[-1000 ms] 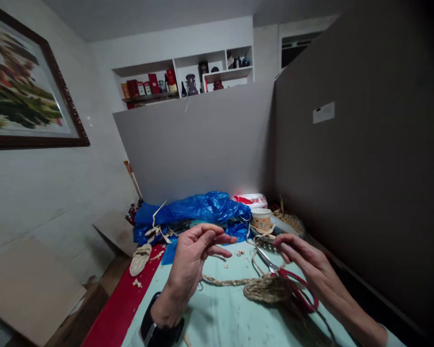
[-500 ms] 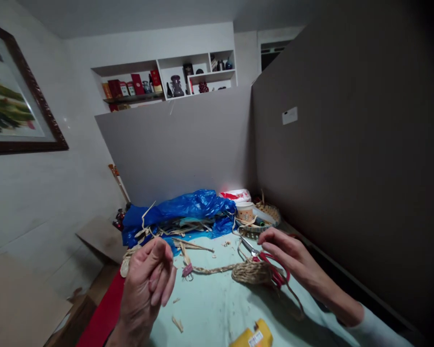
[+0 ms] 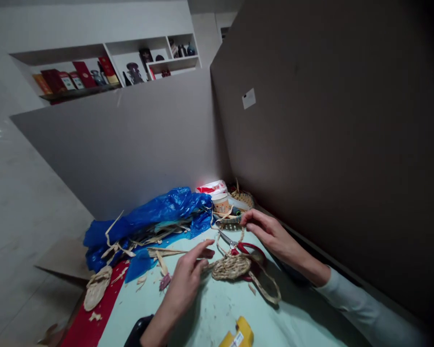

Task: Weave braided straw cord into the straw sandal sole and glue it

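Observation:
A woven straw coil [image 3: 231,267] lies on the pale green tablecloth [image 3: 217,308]. My left hand [image 3: 188,277] reaches over the braid at its left side, fingers stretched out and thumb apart; the hand covers part of the braid. Left of that hand, a purple clip-like piece [image 3: 165,282] sits at the end of some straw. Beyond the coil, my right hand [image 3: 269,235] has its fingertips together at a thin straw cord [image 3: 242,234]. Red-handled scissors [image 3: 251,251] lie below it, partly under the coil. A straw loop [image 3: 271,296] trails toward me.
A blue plastic bag [image 3: 166,207] with loose straw strips spreads at the back left. A paper cup [image 3: 221,203] and a woven basket [image 3: 244,198] stand against the grey panel [image 3: 311,144]. A yellow labelled object [image 3: 240,332] is at the front. A straw sole-shaped piece [image 3: 98,288] lies left.
My view has turned right and down. My left hand, raised with fingers curled before, has come down to the braid with fingers extended. The right hand remains beyond the scissors.

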The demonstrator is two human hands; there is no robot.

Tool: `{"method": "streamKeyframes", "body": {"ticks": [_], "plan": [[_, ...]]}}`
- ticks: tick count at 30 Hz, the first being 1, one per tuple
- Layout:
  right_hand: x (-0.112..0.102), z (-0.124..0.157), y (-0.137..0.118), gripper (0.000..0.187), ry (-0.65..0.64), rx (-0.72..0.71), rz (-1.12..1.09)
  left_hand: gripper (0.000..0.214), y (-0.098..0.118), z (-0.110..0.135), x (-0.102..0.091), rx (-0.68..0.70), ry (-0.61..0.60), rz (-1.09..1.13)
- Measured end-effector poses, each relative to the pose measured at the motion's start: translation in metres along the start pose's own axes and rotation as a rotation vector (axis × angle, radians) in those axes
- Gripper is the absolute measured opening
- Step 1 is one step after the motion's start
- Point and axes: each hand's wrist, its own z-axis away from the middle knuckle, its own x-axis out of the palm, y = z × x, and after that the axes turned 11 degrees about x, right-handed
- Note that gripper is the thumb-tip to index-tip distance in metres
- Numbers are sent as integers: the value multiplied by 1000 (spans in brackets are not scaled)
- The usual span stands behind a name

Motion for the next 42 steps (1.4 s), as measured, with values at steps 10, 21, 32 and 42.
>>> {"method": "streamKeyframes", "body": {"ticks": [10, 21, 32, 42], "plan": [[-4, 11, 3, 22, -238, 56, 416, 29, -21, -17, 41, 140, -359, -420], [9, 16, -29, 28, -406, 91, 184, 25, 15, 4, 17, -9, -178, -315], [27, 4, -91, 30, -566, 137, -90, 23, 58, 33, -24, -204, 110, 378], [17, 3, -102, 25, -651, 80, -70, 27, 86, 46, -34, -249, 89, 272]]}}
